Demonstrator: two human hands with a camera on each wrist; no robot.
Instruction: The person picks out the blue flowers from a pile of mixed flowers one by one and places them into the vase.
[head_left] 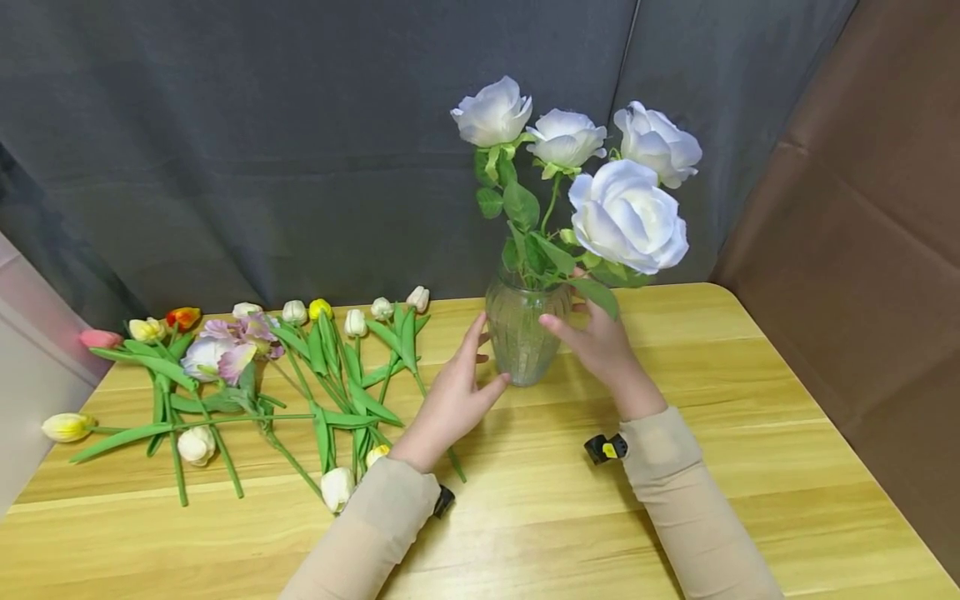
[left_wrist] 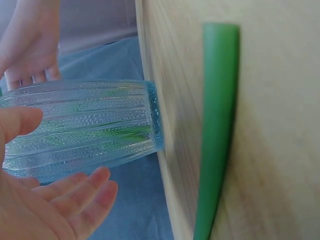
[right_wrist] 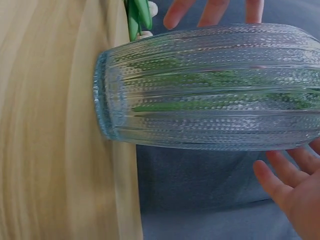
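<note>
A clear ribbed glass vase [head_left: 525, 337] stands upright on the wooden table, with several white roses [head_left: 628, 218] in it. Their green stems show through the glass in both wrist views. My left hand [head_left: 452, 402] is at the vase's left side, thumb and fingers spread; in the left wrist view its fingers [left_wrist: 82, 197] are extended next to the glass. On the other side is my right hand [head_left: 606, 354], its fingers relaxed and partly hidden behind the vase and leaves. In the right wrist view, its fingertips [right_wrist: 267, 175] lie close to the glass; contact is unclear.
Artificial tulips [head_left: 330, 350] in white, yellow, red and pink lie across the table's left half. Among them is a pale purple flower [head_left: 232, 346]. A dark curtain [head_left: 300, 150] hangs behind the table [head_left: 540, 508], and a brown cloth [head_left: 885, 208] covers the right side.
</note>
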